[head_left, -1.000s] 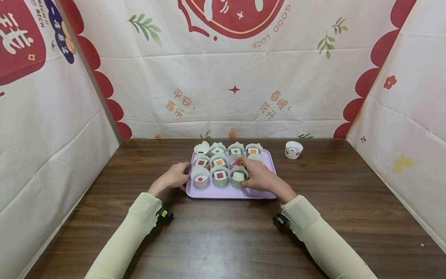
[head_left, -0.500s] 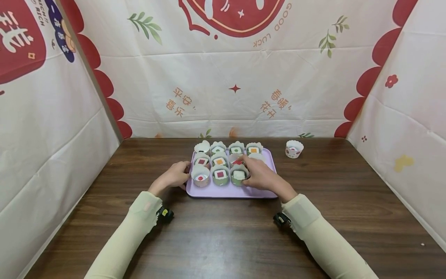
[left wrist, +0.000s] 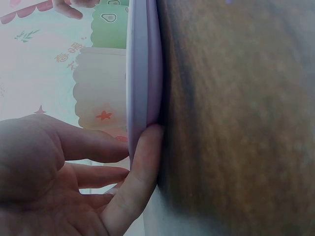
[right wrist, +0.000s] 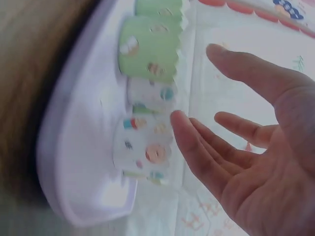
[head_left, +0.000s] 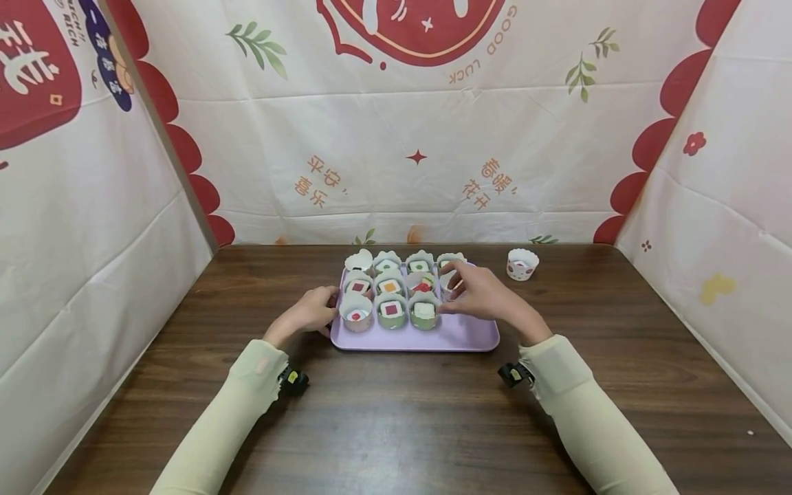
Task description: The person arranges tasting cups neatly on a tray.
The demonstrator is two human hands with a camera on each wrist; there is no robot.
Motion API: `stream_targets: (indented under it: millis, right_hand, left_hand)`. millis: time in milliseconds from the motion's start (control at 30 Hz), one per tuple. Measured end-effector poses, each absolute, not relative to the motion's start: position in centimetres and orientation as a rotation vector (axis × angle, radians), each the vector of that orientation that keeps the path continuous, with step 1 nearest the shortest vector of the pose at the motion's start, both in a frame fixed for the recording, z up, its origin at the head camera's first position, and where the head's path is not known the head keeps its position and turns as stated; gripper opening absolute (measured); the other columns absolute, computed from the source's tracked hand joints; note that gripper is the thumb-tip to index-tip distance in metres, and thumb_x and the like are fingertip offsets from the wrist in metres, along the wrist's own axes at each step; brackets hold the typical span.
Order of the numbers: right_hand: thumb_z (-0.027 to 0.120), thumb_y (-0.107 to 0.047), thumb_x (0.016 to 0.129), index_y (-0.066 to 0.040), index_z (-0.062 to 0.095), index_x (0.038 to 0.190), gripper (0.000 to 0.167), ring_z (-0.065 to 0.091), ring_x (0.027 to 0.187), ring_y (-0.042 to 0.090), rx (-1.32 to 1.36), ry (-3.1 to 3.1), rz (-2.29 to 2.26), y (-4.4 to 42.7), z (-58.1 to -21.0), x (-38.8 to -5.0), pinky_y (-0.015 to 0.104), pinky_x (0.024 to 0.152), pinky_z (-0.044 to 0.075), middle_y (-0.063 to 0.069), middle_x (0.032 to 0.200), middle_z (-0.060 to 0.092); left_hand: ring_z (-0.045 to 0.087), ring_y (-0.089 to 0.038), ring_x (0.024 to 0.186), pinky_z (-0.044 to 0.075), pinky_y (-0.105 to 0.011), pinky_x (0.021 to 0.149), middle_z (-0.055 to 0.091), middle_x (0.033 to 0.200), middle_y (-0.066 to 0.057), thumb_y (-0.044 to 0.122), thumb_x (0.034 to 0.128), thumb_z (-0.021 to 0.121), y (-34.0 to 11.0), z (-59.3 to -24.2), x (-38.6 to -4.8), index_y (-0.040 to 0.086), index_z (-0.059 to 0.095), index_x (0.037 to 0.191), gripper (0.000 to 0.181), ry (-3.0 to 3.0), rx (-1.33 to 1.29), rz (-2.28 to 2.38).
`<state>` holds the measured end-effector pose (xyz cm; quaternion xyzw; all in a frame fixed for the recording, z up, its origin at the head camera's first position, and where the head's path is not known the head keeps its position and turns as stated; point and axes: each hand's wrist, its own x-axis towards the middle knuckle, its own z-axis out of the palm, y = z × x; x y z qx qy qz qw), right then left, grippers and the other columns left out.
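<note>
A lilac tray lies on the table, bearing rows of scallop-edged paper cupcake cups. My left hand holds its left edge; in the left wrist view, fingers pinch the tray's rim. Over the tray's right part is my right hand, thumb and fingers spread and nothing between them. Nearest it stand a green cup with a white square piece inside, and a cup with something red. A white patterned cup shows below the right fingers in the right wrist view; the hand partly hides it in the head view.
A single white cup with red spots stands apart on the table at the back right. Other cups on the tray hold square pieces with red, orange or green centres, such as this cup. A printed cloth hangs behind the brown table.
My right hand has let go of the green front cup and moved right and slightly up, its fingers opening. The left hand has stayed at the tray's edge.
</note>
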<state>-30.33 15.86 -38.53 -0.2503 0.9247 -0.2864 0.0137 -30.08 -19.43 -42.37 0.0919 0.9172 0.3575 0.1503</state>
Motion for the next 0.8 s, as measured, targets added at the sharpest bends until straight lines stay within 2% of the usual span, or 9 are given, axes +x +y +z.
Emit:
stream_targets:
  millis: [133,267,433,567,667,800]
  right_hand:
    - [0.083,-0.021,0.086,0.000,0.060,0.125,0.049,0.073,0.101,0.033,-0.711,2.977,-0.929,17.6,-38.0,-30.9,0.048,0.087,0.059,0.024,0.113,0.072]
    - [0.076,-0.020,0.092,0.003,0.063,0.123,0.041,0.067,0.110,0.041,-0.583,3.078,-0.944,20.0,-37.8,-31.6,0.055,0.095,0.055,0.028,0.120,0.068]
    - [0.070,-0.025,0.094,0.004,0.058,0.131,0.049,0.048,0.126,0.052,-0.280,3.178,-0.921,23.7,-38.8,-32.5,0.065,0.102,0.044,0.037,0.137,0.049]
    - [0.066,-0.029,0.095,0.004,0.050,0.141,0.058,0.037,0.129,0.057,-0.058,3.129,-0.901,26.2,-39.8,-32.8,0.068,0.103,0.040,0.043,0.142,0.035]
    - [0.064,-0.030,0.097,0.005,0.046,0.144,0.062,0.036,0.129,0.058,-0.032,3.086,-0.849,27.5,-40.3,-33.0,0.070,0.104,0.039,0.044,0.140,0.036]
    - [0.066,-0.025,0.095,0.005,0.053,0.138,0.054,0.040,0.129,0.056,-0.081,3.103,-0.793,28.5,-40.9,-33.4,0.069,0.105,0.039,0.041,0.134,0.047]
  left_hand:
    - [0.067,-0.029,0.096,0.065,-0.033,0.063,0.059,0.120,-0.026,0.002,0.0993,0.053,-19.5,-42.4,-30.1,-0.010,0.041,0.149,0.053,2.640,0.268,1.022]
    - [0.067,-0.030,0.098,0.065,-0.033,0.063,0.059,0.123,-0.027,0.002,0.0990,0.053,-19.5,-42.3,-30.0,-0.010,0.041,0.149,0.053,2.647,0.265,1.013]
    - [0.067,-0.029,0.098,0.064,-0.033,0.062,0.059,0.124,-0.026,0.002,0.0994,0.053,-19.5,-42.4,-30.1,-0.010,0.041,0.150,0.053,2.645,0.263,1.010]
    - [0.067,-0.029,0.097,0.064,-0.032,0.062,0.059,0.123,-0.026,0.003,0.0996,0.053,-19.4,-42.4,-30.1,-0.009,0.041,0.149,0.052,2.645,0.257,1.007]
    - [0.067,-0.029,0.097,0.064,-0.032,0.062,0.059,0.123,-0.026,0.003,0.0999,0.053,-19.4,-42.3,-30.0,-0.009,0.041,0.150,0.052,2.647,0.251,1.006]
    - [0.067,-0.029,0.097,0.064,-0.032,0.062,0.059,0.124,-0.026,0.004,0.1002,0.053,-19.4,-42.2,-29.9,-0.008,0.041,0.150,0.052,2.650,0.245,1.004]
